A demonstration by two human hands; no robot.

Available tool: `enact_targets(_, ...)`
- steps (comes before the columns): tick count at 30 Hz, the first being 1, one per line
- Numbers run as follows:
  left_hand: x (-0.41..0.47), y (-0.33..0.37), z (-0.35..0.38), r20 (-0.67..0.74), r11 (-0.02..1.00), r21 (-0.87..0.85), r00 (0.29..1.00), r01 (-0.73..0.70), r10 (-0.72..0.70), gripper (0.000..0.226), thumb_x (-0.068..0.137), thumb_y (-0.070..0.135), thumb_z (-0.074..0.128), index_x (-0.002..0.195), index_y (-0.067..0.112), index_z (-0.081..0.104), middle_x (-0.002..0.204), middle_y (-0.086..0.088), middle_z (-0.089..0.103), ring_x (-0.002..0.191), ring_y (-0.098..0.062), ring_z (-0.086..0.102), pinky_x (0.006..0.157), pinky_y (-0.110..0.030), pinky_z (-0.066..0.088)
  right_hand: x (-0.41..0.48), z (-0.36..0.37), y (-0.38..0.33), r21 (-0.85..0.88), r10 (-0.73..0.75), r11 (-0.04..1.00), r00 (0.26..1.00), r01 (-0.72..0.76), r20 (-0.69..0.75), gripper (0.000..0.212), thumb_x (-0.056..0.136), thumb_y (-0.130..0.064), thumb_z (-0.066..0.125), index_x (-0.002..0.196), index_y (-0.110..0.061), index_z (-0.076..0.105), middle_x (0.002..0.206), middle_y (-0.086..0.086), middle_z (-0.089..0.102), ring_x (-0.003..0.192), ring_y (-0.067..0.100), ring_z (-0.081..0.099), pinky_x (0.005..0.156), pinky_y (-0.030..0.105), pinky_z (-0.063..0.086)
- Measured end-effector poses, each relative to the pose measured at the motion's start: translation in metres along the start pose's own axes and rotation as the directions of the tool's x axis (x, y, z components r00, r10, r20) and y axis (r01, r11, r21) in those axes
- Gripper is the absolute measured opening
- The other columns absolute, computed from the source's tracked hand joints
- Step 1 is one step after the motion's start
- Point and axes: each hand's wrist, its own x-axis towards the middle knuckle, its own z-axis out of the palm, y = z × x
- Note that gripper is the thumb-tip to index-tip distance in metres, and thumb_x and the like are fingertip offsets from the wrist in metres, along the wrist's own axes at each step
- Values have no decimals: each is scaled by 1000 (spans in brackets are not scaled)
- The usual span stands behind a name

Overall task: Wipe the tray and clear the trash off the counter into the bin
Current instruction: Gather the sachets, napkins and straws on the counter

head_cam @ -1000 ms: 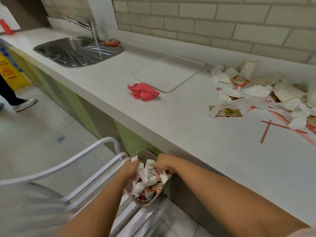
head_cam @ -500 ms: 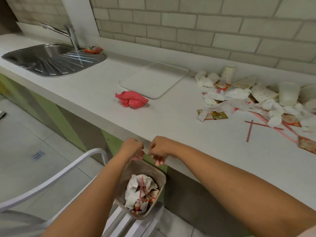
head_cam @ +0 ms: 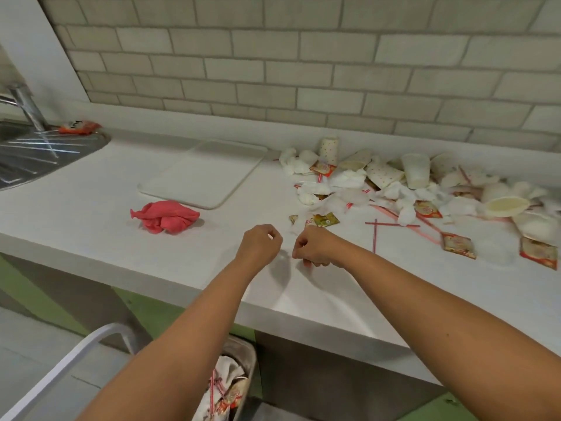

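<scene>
Both my hands hover side by side over the front of the white counter point(head_cam: 91, 238), holding nothing. My left hand point(head_cam: 259, 247) and my right hand point(head_cam: 312, 250) have loosely curled fingers. A white tray point(head_cam: 206, 174) lies flat toward the back, left of a pile of trash point(head_cam: 394, 183): crumpled napkins, paper cups, sauce packets and red straws. A crumpled pink cloth point(head_cam: 167, 218) lies in front of the tray, left of my hands. Under the counter edge stands the bin point(head_cam: 247, 357), partly hidden by my left forearm, with napkins and wrappers inside.
A steel sink point(head_cam: 36, 156) with a tap point(head_cam: 27, 107) is at the far left, an orange packet point(head_cam: 79, 127) on its rim. A white chair frame point(head_cam: 76, 357) stands beside the bin. A brick wall backs the counter.
My hands let go of trash in the bin and rose from it to above the counter. The view lifted and turned right toward the trash pile.
</scene>
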Motion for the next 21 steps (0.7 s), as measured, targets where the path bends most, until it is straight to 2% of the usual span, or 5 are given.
enact_targets(6, 38, 28, 39, -12, 990, 128, 998, -65, 67, 24, 91, 19, 54, 113, 9, 58, 122, -11, 47, 108, -26, 54, 85, -29, 44, 13, -35, 50, -48, 65, 996, 992, -71, -109, 22, 90, -8, 49, 102, 1, 66, 64, 3, 56, 47, 10, 44, 35, 14, 33)
enact_targets(8, 51, 37, 49, -25, 981, 178, 996, -82, 88, 26, 93, 20, 52, 116, 9, 58, 124, -13, 45, 115, -29, 50, 93, -33, 43, 24, -45, 65, -69, 75, 994, 986, -86, -147, 26, 89, -6, 47, 104, 4, 66, 78, 13, 65, 53, 13, 48, 44, 18, 37)
enact_targets(13, 83, 61, 65, -68, 968, 234, 992, -86, 104, 25, 95, 17, 47, 113, 5, 61, 122, -17, 43, 107, -33, 53, 91, -39, 48, 56, -73, 99, -93, 58, 992, 964, -85, -260, 24, 88, -9, 48, 95, -1, 70, 103, 12, 70, 93, 26, 65, 80, 34, 54)
enact_targets(18, 108, 71, 86, -77, 978, 205, 996, -33, 50, 37, 94, 22, 53, 125, 3, 48, 128, -13, 36, 106, -31, 55, 89, -33, 45, 87, -90, 118, -85, 29, 995, 955, -57, -297, 18, 87, -5, 51, 96, -3, 67, 106, 11, 67, 98, 27, 64, 77, 29, 48)
enact_targets(21, 119, 70, 97, -55, 956, 293, 998, 13, 3, 31, 91, 22, 55, 116, 4, 54, 112, -11, 49, 104, -29, 56, 78, -29, 44, 100, -95, 118, -47, 39, 997, 964, -53, -264, 26, 87, 0, 54, 111, -6, 63, 120, 10, 58, 107, 26, 58, 76, 24, 41)
